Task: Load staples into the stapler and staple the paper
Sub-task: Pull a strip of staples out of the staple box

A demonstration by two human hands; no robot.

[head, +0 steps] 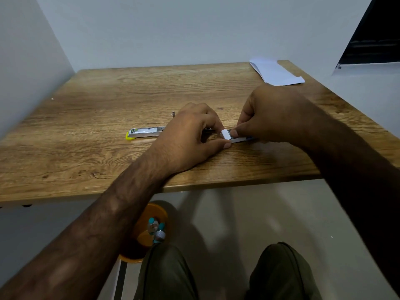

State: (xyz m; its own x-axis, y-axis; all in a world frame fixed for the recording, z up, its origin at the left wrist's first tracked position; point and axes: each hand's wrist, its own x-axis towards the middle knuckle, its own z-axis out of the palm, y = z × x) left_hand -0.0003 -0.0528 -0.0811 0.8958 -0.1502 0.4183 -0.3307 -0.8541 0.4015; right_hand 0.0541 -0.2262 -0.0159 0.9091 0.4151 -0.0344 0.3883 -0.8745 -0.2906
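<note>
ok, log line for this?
phase: loading; stapler: open flat; left hand: pinches white piece; right hand: grips stapler; paper: far right corner

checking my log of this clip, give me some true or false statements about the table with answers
The stapler lies opened out flat on the table. True.
The paper sits under the stapler. False: it lies apart, at the table's far right corner.
The left hand pinches a small white piece. True.
The right hand hangs idle below the table. False: it grips the stapler's right part.
</note>
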